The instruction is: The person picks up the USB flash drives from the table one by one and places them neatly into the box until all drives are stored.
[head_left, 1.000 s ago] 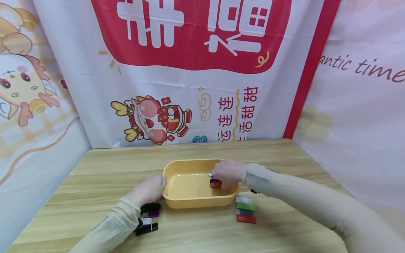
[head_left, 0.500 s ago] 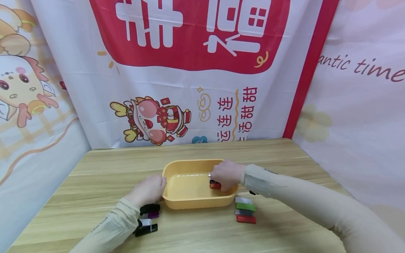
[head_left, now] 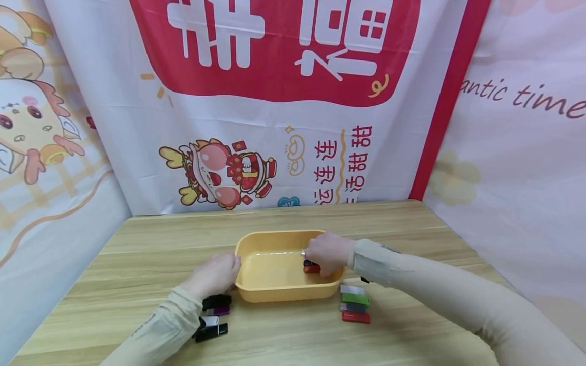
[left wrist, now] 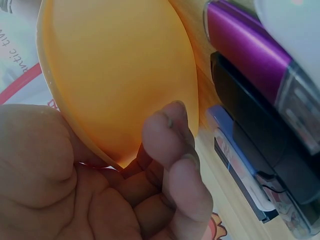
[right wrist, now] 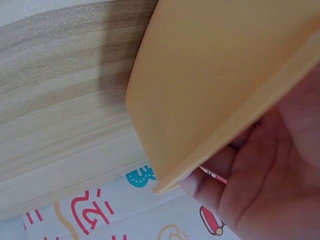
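Note:
A yellow plastic basin [head_left: 274,293] stands on the table. My left hand [head_left: 215,276] holds its left end; in the left wrist view its bent fingers [left wrist: 187,192] lie against the outer wall, with the thumb side at the rim. My right hand [head_left: 328,251] reaches over the right end into the basin. It grips a bundle of small stick-shaped pieces [head_left: 312,268], whose red, black, purple and silver ends stick out to the left of the fingers. The rest of the bundle is hidden under the hand. In the right wrist view the basin wall [right wrist: 215,75] hides the fingertips.
Near the left forearm lie several small pieces, among them a black piece [head_left: 212,332] and a purple piece [left wrist: 250,45] with a clear end. Red, grey, green [head_left: 356,299] and white pieces form a row right of the basin. A printed cloth [head_left: 293,117] hangs behind the table [head_left: 284,335].

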The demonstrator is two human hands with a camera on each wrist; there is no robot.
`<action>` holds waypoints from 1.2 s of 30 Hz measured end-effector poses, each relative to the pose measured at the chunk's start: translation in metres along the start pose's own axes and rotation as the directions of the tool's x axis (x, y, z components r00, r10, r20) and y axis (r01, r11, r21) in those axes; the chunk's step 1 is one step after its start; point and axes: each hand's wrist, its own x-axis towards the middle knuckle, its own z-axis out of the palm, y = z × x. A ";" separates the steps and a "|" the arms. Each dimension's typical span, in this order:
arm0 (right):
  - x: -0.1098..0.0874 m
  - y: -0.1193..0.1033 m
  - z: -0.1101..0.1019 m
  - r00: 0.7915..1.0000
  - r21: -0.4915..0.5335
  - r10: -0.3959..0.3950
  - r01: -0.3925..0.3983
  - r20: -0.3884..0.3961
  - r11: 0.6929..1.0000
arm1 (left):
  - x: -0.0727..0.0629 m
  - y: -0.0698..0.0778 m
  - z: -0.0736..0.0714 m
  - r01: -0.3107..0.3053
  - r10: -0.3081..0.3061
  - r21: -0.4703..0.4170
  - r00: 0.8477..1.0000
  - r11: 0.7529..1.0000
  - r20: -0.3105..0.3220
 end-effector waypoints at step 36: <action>-0.081 0.024 -0.021 0.881 0.608 0.267 0.028 -0.390 0.793 | -0.002 0.001 0.003 0.014 -0.015 -0.025 1.000 1.000 -0.012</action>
